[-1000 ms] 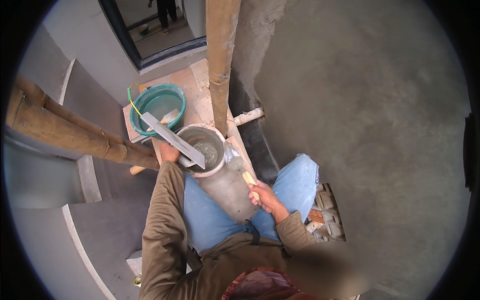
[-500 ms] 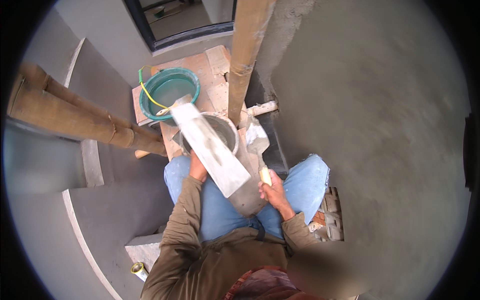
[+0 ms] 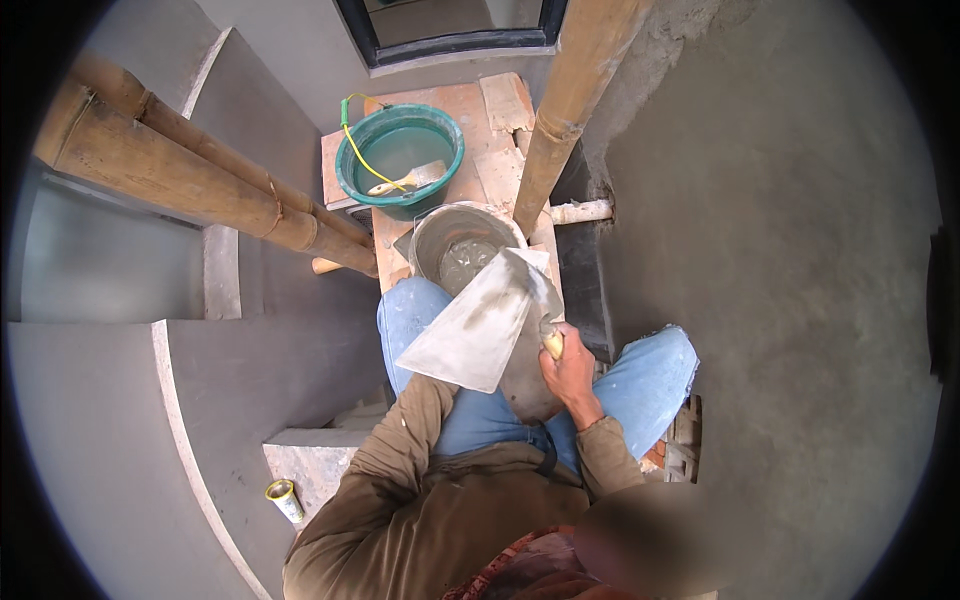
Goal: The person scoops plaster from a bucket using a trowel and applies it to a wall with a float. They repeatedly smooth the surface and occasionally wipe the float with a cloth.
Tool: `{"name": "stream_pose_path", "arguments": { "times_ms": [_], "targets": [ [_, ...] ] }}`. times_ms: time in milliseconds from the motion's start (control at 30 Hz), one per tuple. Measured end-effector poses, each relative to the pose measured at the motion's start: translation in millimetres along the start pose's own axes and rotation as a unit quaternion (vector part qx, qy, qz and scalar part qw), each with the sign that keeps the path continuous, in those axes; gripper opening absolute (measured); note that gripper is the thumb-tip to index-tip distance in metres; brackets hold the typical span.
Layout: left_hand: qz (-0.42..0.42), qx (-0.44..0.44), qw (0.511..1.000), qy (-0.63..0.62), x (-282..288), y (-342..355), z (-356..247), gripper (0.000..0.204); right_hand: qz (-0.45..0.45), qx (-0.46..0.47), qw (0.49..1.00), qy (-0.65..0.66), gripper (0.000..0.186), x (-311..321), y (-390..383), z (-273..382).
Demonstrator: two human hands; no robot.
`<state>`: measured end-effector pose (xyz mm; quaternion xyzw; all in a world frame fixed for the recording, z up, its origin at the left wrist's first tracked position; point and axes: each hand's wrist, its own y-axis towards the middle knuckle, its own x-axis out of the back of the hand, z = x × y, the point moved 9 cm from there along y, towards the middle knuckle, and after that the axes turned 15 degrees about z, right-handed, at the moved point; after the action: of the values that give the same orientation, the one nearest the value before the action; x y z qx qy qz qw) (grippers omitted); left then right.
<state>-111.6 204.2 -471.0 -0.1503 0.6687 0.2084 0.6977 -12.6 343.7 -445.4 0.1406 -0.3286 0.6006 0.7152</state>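
Observation:
My right hand (image 3: pixel 572 370) is closed around the pale handle of a trowel (image 3: pixel 543 290). The trowel's blade meets the far right part of a flat, pale plastering float (image 3: pixel 465 335), where grey mortar is smeared. Under the float goes my left forearm in its brown sleeve (image 3: pixel 425 405). The float hides my left hand, which holds it up, tilted, above my lap. Just beyond the float stands a mortar bucket (image 3: pixel 435 240) with wet grey mortar at its bottom. Behind it is a green basin (image 3: pixel 350 165) of cloudy water, a brush (image 3: pixel 420 177) lying in it.
Bucket and basin stand on a reddish, mortar-stained platform (image 3: pixel 475 110). An upright bamboo pole (image 3: pixel 565 120) rises beside the bucket; more bamboo poles (image 3: pixel 200 170) slant in at the left. A pipe stub (image 3: pixel 582 212) juts from the plastered wall (image 3: pixel 780 300). A small can (image 3: pixel 285 498) stands lower left.
The float has turned, and its near end has swung left, covering my left hand. The trowel has moved from beside the float onto its far right part. The view has shifted left.

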Motion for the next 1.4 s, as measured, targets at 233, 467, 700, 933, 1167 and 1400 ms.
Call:
{"name": "stream_pose_path", "arguments": {
  "times_ms": [233,467,700,933,1167,1400],
  "targets": [
    [0.035,0.029,0.999,-0.022,-18,-6,-10,0.044,0.054,0.035,0.995,-0.075,0.047,-9,0,1],
    [0.031,0.048,0.996,-0.063,-25,-29,-9,0.045,0.079,0.047,0.993,-0.07,0.05,-19,-6,-8],
    [0.031,0.019,0.994,-0.104,-33,-39,-31,0.037,0.102,0.014,0.991,-0.085,0.048,-16,-8,-12],
    [0.066,-0.027,0.997,0.027,0,-64,-92,0.044,0.026,-0.003,0.999,-0.027,0.047,10,-11,-3],
    [0.058,0.047,0.997,0.009,22,-62,-36,0.051,0.259,-0.095,0.883,0.38,0.04,1,1,20],
    [0.027,0.003,0.993,0.113,44,-51,-50,0.051,0.395,-0.149,0.806,0.414,0.048,-10,-25,-11]
  ]
}}
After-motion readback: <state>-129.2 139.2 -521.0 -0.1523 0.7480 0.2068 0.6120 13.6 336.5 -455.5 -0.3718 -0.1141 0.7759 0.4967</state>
